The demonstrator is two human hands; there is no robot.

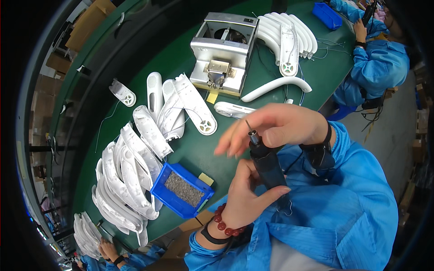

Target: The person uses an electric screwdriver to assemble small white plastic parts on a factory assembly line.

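Note:
A black electric screwdriver [267, 165] points up and away, its thin bit standing out at the tip. My left hand [246, 192], with a red bead bracelet, is closed around its body from below. My right hand [282, 124] is beside the bit end, fingers stretched out and slightly blurred. Its thumb is close to the metal collar, and I cannot tell whether it touches. Beyond the right hand lie a flat white plastic piece [233, 109] and a curved white shell [275, 88].
A blue bin [174, 205] holds many small metal pieces. White shells [120, 176] pile up to its left, some with wires. A silver metal machine [221, 52] stands at the back, near stacked white shells [294, 34]. Co-workers in blue sleeves [379, 67] sit right and lower left.

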